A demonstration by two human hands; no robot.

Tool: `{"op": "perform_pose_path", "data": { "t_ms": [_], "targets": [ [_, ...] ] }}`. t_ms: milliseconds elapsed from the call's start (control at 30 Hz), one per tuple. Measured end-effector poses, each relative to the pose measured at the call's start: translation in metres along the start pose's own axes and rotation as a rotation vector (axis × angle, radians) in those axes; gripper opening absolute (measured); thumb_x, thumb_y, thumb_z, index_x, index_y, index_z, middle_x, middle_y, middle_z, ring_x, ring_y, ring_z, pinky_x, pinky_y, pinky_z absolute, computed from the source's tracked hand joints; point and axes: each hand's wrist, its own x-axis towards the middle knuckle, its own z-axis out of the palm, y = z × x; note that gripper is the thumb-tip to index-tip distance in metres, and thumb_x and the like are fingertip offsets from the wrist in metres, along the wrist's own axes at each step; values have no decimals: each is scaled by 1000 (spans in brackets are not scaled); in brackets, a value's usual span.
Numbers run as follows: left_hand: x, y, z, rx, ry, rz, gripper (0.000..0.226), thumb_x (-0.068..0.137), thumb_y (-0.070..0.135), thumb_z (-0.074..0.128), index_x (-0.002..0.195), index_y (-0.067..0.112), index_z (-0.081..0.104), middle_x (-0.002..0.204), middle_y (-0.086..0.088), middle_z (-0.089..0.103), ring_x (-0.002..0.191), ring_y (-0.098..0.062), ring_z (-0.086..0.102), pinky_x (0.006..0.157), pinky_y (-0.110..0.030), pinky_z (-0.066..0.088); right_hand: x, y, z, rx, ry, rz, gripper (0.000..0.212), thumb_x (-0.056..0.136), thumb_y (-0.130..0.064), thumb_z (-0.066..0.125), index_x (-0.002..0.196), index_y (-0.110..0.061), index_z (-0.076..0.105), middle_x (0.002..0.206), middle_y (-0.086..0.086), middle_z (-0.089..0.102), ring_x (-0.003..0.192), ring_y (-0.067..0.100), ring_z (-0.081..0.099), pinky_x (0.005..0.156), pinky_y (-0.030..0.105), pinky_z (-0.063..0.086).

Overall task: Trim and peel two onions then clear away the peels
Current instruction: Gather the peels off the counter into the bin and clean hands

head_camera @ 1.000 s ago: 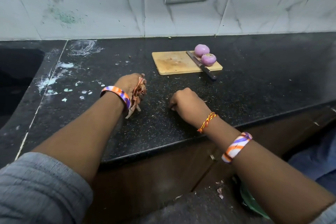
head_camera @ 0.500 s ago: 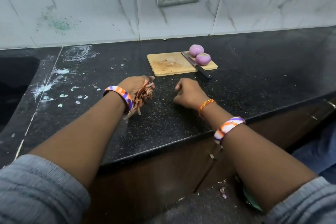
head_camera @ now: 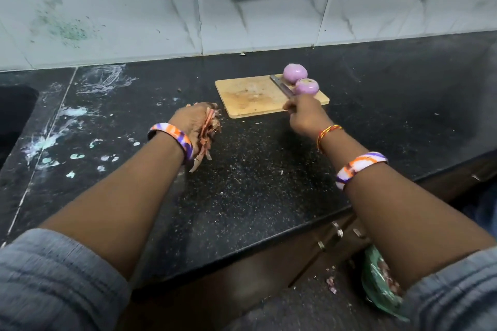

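Onion peels [head_camera: 209, 131]: a bunch of orange-brown strips is clamped in the left hand [head_camera: 192, 122], whose fingers are curled round them. The strips hang from the palm toward the wrist, their long axis running roughly from the far side of the table [head_camera: 255, 183] toward the near edge; the lowest ends reach down close to the dark surface. The hand sits left of centre, just off the near left corner of the cutting board [head_camera: 252, 95].

Cutting board: lies flat on the table, long side running left to right, its right end nearer the camera.

Knife [head_camera: 282, 87]: blade lies on the board's right part, pointing away and to the left; its handle end is covered by the right hand [head_camera: 305, 114], whose fingers are curled at the handle. A full grip cannot be confirmed, as the handle is hidden.

Onions: two peeled, purple, trimmed. The far onion [head_camera: 295, 73] stands at the board's far right edge; the near onion [head_camera: 307, 86] is just beside it, cut face up, immediately beyond the right hand.

A green bag [head_camera: 376, 282] shows below the table edge, at right.
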Motion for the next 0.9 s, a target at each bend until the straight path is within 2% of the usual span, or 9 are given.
{"op": "perform_pose_path", "data": {
  "t_ms": [67, 133, 267, 367, 433, 533, 667, 800, 900],
  "targets": [
    [5, 4, -5, -32, 32, -1, 39, 90, 19, 52, 52, 15, 47, 32, 6, 41, 30, -10, 36, 44, -20, 27, 2, 3, 12, -244, -61, -12, 30, 88, 4, 43, 115, 5, 57, 124, 23, 55, 115, 36, 51, 98, 36, 39],
    [8, 7, -12, -57, 66, 0, 34, 90, 20, 52, 56, 16, 45, 31, 6, 41, 27, -11, 36, 43, -17, 27, 0, -8, 20, -340, -61, -17, 28, 89, 1, 43, 114, 4, 55, 121, 25, 56, 115, 38, 51, 95, 38, 41],
    [6, 9, -32, -77, 161, 19, 29, 87, 20, 52, 60, 15, 43, 33, 6, 43, 29, -10, 38, 43, -16, 31, -4, -44, 42, -380, -74, -104, 29, 92, -2, 47, 120, 1, 53, 122, 21, 55, 114, 36, 53, 93, 40, 44],
    [8, 8, -52, 14, 195, 63, 29, 85, 22, 54, 58, 15, 46, 40, 6, 49, 43, -14, 47, 46, -23, 38, -8, -70, 61, -356, -114, -274, 28, 92, 1, 46, 119, 0, 54, 118, 20, 56, 109, 35, 56, 90, 38, 46],
    [3, 10, -56, 82, 218, 66, 28, 90, 18, 50, 62, 17, 45, 31, 11, 48, 36, -7, 51, 39, -20, 42, -2, -82, 66, -299, -109, -347, 28, 91, 3, 46, 115, 0, 58, 114, 20, 58, 104, 36, 59, 89, 39, 49],
    [-8, 10, -58, 45, 259, 36, 13, 87, 21, 57, 79, 11, 53, 43, 0, 52, 33, -13, 48, 37, -16, 37, 10, -86, 64, -316, -77, -323, 30, 91, 4, 43, 116, 0, 59, 117, 22, 56, 103, 38, 58, 88, 39, 47],
    [-21, 8, -58, 37, 287, 10, 14, 87, 22, 58, 89, 8, 58, 62, -5, 53, 39, -13, 47, 38, -12, 38, -3, -94, 71, -379, -137, -421, 27, 91, 4, 44, 114, 2, 58, 114, 24, 58, 104, 39, 59, 86, 39, 47],
    [-30, 6, -51, 90, 305, -20, 35, 86, 23, 58, 110, -2, 59, 68, -7, 57, 53, -19, 52, 48, -23, 42, -35, -102, 77, -348, -244, -561, 24, 91, -5, 50, 112, 0, 60, 110, 23, 60, 101, 38, 60, 86, 40, 48],
    [-38, 2, -38, 174, 250, 15, 39, 91, 16, 51, 124, -6, 51, 67, -2, 50, 55, -13, 46, 41, -19, 44, -46, -87, 71, -342, -280, -559, 23, 90, -11, 55, 110, -2, 62, 107, 22, 61, 98, 37, 61, 87, 41, 50]
  ]
}}
